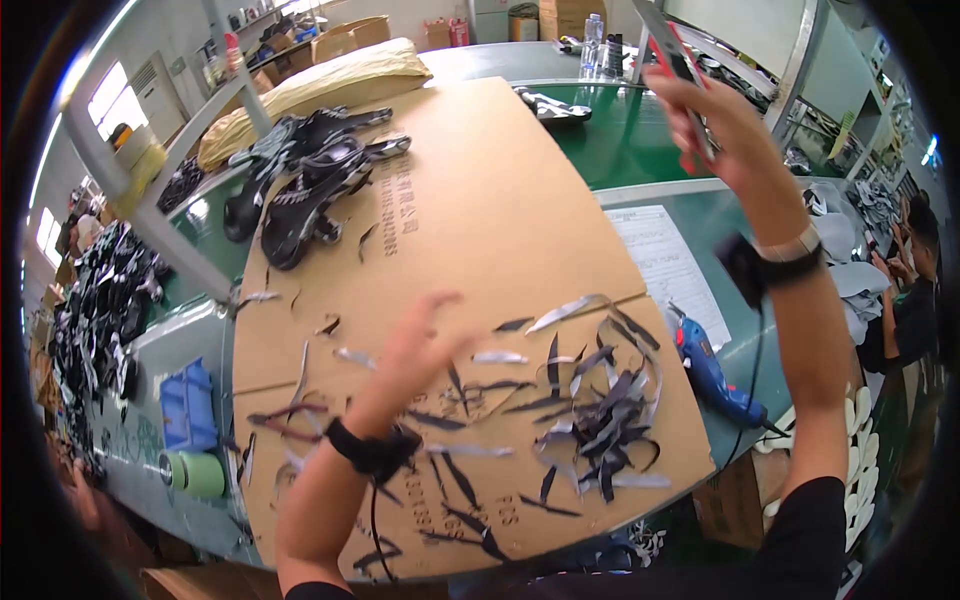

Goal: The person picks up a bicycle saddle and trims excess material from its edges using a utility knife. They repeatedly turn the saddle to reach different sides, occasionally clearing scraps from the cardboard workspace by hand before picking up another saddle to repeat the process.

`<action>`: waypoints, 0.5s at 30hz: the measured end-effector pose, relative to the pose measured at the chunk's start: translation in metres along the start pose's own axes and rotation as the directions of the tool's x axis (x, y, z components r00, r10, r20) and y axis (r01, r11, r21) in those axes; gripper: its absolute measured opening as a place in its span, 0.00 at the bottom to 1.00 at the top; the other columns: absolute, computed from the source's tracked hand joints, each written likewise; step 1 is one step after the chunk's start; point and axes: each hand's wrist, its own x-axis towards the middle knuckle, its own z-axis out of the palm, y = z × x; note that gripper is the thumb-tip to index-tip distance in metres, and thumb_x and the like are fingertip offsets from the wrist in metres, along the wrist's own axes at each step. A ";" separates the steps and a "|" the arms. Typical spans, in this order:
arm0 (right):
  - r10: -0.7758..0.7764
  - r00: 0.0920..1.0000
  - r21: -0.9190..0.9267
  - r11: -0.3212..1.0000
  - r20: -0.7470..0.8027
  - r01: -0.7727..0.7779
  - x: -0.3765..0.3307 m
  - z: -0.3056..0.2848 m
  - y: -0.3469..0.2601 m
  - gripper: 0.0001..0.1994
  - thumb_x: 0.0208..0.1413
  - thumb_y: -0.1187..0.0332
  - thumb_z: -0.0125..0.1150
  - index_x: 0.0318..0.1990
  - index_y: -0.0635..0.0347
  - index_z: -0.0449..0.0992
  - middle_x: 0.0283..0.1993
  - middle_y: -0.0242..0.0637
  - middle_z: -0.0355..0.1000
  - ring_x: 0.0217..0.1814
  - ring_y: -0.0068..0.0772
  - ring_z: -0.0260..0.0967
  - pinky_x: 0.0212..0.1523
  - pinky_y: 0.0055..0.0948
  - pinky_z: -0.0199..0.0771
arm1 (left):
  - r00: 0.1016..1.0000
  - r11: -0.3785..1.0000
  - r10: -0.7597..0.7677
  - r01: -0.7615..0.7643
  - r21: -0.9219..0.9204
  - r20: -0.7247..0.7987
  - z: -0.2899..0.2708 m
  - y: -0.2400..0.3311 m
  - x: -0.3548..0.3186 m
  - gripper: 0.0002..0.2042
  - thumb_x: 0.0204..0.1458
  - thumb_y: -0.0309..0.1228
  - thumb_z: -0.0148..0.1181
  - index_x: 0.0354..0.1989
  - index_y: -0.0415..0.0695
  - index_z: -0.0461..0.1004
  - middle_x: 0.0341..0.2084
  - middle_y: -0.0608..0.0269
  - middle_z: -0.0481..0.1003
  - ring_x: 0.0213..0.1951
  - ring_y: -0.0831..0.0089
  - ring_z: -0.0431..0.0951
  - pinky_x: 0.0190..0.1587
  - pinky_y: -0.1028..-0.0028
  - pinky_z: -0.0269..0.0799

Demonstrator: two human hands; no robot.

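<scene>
My right hand (735,130) is raised at the upper right, its fingers closed around a long red and grey tool (668,42) whose exact kind I cannot make out. Over the middle of a cardboard sheet (500,200) hovers my left hand (412,348), slightly blurred, fingers apart and nothing in them. Dark and pale cut strips (612,425) lie scattered below and around it, heaped thickest to the right. Among the strips at the left is a tool with dark red handles (290,420). Black shoe-like pieces (300,205) form a pile on the sheet's far left.
Right of the cardboard lie a blue corded power tool (712,372) and a printed paper sheet (668,265). At left are a blue bin (187,410), a green tape roll (200,474) and a metal post (165,230). Another person (910,290) is at the far right.
</scene>
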 end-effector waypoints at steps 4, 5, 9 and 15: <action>0.056 0.971 0.344 0.939 -0.232 0.028 0.170 -0.012 0.126 0.09 0.45 0.75 0.64 0.33 0.68 0.73 0.22 0.38 0.71 0.22 0.31 0.70 0.29 0.28 0.76 | 0.972 0.817 0.055 -0.176 0.549 0.230 0.043 -0.038 -0.003 0.40 0.44 0.58 0.64 0.62 0.47 0.62 0.65 0.44 0.53 0.68 0.47 0.49 0.66 0.51 0.44; 0.153 0.951 0.343 0.938 -0.269 -0.054 0.194 -0.001 0.150 0.08 0.44 0.77 0.64 0.33 0.69 0.74 0.24 0.39 0.71 0.23 0.32 0.71 0.30 0.28 0.75 | 0.971 0.788 0.062 -0.189 0.586 0.230 0.039 -0.040 -0.011 0.42 0.44 0.60 0.62 0.64 0.47 0.61 0.65 0.44 0.52 0.69 0.47 0.47 0.66 0.52 0.41; 0.219 0.850 0.355 0.934 -0.479 -0.040 0.274 -0.017 0.268 0.08 0.43 0.80 0.62 0.33 0.68 0.75 0.29 0.40 0.72 0.29 0.34 0.71 0.32 0.32 0.71 | 0.958 0.790 -0.047 -0.138 0.598 0.282 0.039 -0.036 -0.005 0.43 0.44 0.64 0.58 0.65 0.47 0.60 0.66 0.45 0.52 0.69 0.50 0.46 0.67 0.53 0.36; 0.231 0.908 0.267 0.953 -0.350 -0.140 0.351 -0.047 0.344 0.16 0.45 0.72 0.68 0.43 0.57 0.72 0.32 0.32 0.70 0.31 0.30 0.68 0.37 0.39 0.74 | 0.963 0.783 -0.048 -0.128 0.609 0.264 0.042 -0.027 0.000 0.46 0.39 0.60 0.63 0.66 0.48 0.58 0.69 0.46 0.46 0.71 0.51 0.42 0.66 0.51 0.36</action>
